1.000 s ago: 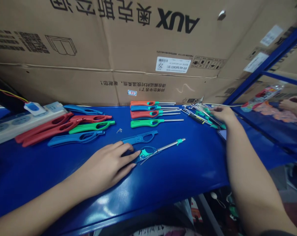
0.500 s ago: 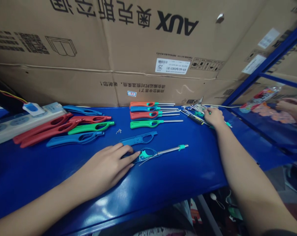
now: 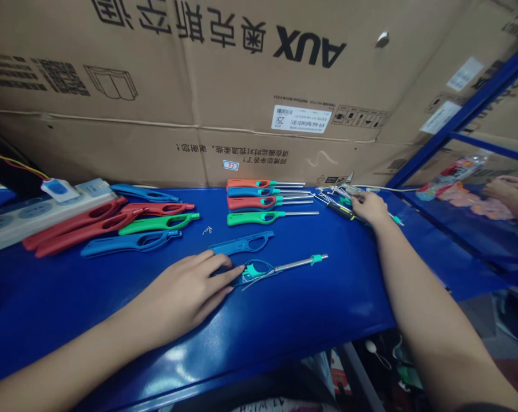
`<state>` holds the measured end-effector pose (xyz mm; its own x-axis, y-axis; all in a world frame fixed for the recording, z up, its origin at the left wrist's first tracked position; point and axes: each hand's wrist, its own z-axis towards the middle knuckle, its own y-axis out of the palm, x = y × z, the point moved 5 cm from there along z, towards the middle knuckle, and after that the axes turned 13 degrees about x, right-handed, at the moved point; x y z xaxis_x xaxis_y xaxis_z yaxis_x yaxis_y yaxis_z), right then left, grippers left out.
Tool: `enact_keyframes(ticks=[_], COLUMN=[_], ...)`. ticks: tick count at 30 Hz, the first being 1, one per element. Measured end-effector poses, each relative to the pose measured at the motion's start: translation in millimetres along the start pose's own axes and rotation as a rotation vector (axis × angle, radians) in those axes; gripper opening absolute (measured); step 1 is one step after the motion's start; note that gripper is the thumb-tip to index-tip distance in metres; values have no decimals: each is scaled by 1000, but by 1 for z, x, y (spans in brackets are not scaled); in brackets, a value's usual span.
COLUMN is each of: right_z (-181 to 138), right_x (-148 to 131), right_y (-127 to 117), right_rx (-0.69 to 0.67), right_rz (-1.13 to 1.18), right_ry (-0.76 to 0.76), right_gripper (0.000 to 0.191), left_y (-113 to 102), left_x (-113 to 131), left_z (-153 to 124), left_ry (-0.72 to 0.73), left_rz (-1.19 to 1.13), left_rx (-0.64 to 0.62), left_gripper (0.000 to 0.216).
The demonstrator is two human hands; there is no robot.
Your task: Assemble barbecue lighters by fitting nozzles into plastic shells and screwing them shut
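My left hand [image 3: 185, 293] lies flat on the blue table [image 3: 113, 297], fingers stretched out, fingertips pressing the handle end of a half-built blue lighter [image 3: 259, 269] with a teal trigger and a metal tube pointing right. A loose blue handle shell [image 3: 242, 244] lies just behind it. My right hand [image 3: 369, 207] reaches far right into a pile of metal tubes with green tips [image 3: 342, 197], fingers curled among them. What it grips is hidden.
Several finished lighters [image 3: 259, 200] lie in a row at the back centre. Red, green and blue handle shells [image 3: 113, 223] are piled at the left beside a white power strip [image 3: 31, 212]. Cardboard boxes [image 3: 241, 86] wall the back. Another person's hand [image 3: 510, 191] works at the far right.
My right hand has drawn back leftward a little over the tube pile. The half-built lighter's tube has shifted slightly right. My left hand stays put.
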<state>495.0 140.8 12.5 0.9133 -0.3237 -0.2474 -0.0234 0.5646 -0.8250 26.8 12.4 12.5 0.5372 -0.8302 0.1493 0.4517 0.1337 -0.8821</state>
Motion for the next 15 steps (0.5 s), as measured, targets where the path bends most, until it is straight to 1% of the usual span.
enact_keyframes(ticks=[2, 4, 6, 8, 10, 11, 12, 13, 15], right_z=[1, -1, -9, -29, -62, -84, -107, -129, -170], right_x=[-8, -26, -54, -90, -130, -153, -173, -188, -209], right_y=[-13, -25, -35, -42, -48, -52, -59, -67, -77], right_rx=[57, 99, 94, 37, -67, -177, -241, -266, -391], right_rz=[62, 174, 322, 473, 644, 826, 969, 1070, 1153], right_ry=[63, 75, 36, -31, -142, -254, -365, -466, -649], right_gripper=[35, 36, 37, 37, 32, 30, 27, 26, 34], left_y=[0, -1, -2, -4, -4, -3, -2, -1, 1], left_x=[0, 0, 1, 2, 1, 2, 2, 1, 0], left_z=[0, 2, 4, 6, 8, 8, 9, 9, 9], left_ry=[-7, -42, -123, -249, -416, -490, -562, -629, -744], left_rz=[-9, -31, -85, -199, -377, -473, -571, -661, -802], left_rx=[-5, 1, 43, 126, 212, 242, 267, 292, 306], left_gripper=[37, 38, 38, 38, 35, 36, 37, 36, 35])
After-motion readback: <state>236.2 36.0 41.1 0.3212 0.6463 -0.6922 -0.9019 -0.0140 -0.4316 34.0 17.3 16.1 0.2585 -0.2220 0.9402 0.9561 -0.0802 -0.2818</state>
